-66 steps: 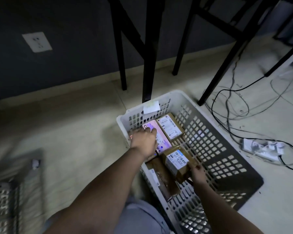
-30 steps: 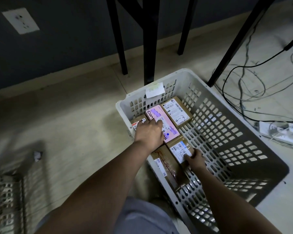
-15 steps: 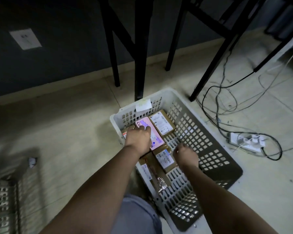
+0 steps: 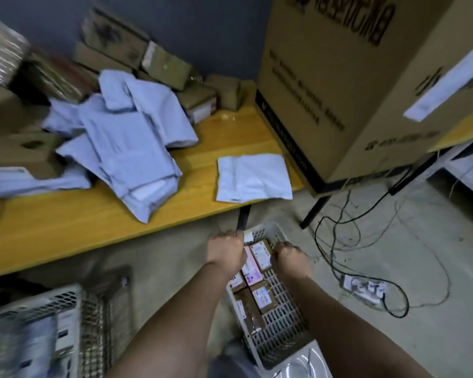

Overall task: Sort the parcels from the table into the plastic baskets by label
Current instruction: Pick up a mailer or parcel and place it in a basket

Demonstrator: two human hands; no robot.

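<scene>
A white plastic basket (image 4: 274, 228) stands on the floor below the table edge. Inside it lie a pink parcel (image 4: 250, 272) and several brown boxes (image 4: 262, 296) with white labels. My left hand (image 4: 224, 252) and my right hand (image 4: 290, 258) hover above the basket's far end, fingers loosely curled, with nothing in them. On the yellow wooden table (image 4: 93, 222) a heap of pale blue mailer bags (image 4: 131, 148) lies at the left. A single mailer bag (image 4: 253, 175) lies flat near the front edge. Small brown boxes (image 4: 164, 61) are stacked against the wall.
A big cardboard carton (image 4: 339, 77) fills the table's right end. A second plastic basket (image 4: 74, 317), blurred, sits on the floor at the lower left with parcels in it. A power strip (image 4: 363, 289) and loose cables (image 4: 393, 241) lie right of the basket, beside a black table leg (image 4: 316, 211).
The view has swung up from the basket to the table. My hands have lifted off the parcels: the left left the pink one, the right let go of the small brown box.
</scene>
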